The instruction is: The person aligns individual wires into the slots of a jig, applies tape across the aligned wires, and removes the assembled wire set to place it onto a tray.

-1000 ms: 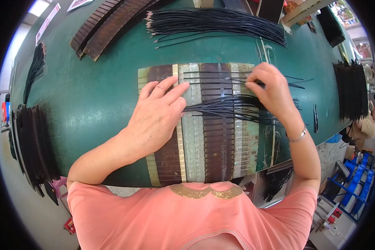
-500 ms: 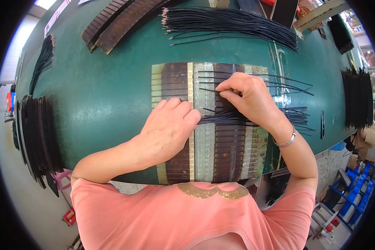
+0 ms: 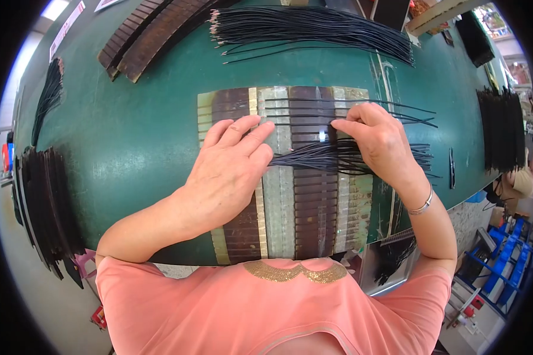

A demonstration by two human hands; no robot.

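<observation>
A slotted board [image 3: 314, 210] with brown, pale green and cream strips lies in front of me. Several thin black wires [image 3: 305, 109] run across its upper part in the grooves. My right hand [image 3: 382, 139] pinches one black wire between thumb and forefinger, over the board's right side. My left hand [image 3: 228, 163] rests over the left side with its fingers spread; the forefinger tip is by that wire's left end. A loose bundle of black wires [image 3: 314, 157] lies across the board below, passing behind my right hand. Its left ends are partly hidden beside my left thumb.
At the back of the green table [image 3: 130, 177] lie a large bundle of black wires [image 3: 314, 29] and curved slotted brown strips [image 3: 160, 38]. Stacks of dark strips stand at the left [image 3: 47, 201] and right [image 3: 500, 130]. A small black pen-like tool [image 3: 452, 168] lies at right.
My left hand has lifted off the bundle and moved up, its fingers now spread. My right hand has slid right along a wire, which now lies straight across the board. The view has shifted slightly.
</observation>
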